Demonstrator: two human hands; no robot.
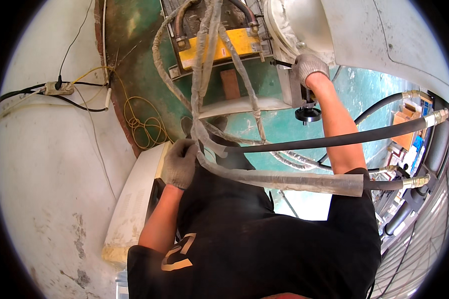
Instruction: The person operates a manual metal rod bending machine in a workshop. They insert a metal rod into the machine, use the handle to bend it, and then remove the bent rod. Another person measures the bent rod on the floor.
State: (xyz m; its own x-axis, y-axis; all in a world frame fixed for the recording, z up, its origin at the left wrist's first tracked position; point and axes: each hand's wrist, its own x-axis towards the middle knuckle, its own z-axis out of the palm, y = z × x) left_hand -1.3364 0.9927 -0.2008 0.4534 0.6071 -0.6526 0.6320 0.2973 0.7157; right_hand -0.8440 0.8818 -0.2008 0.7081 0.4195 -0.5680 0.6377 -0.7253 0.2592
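1. The right hand (310,69), in a grey knitted glove, is at a short black lever (283,63); its fingers are partly hidden, so I cannot tell the grip.
2. Below this hand there is a black handwheel (308,114).
3. The left hand (179,163), also gloved, has curled fingers and is just beside the plastic-wrapped hoses (284,180); whether it touches them is not clear.
4. Farther ahead, a yellow block (224,47) lies above the green floor (127,42).
5. At the left, a coiled yellow cable (143,142) is near the white wall (45,164).
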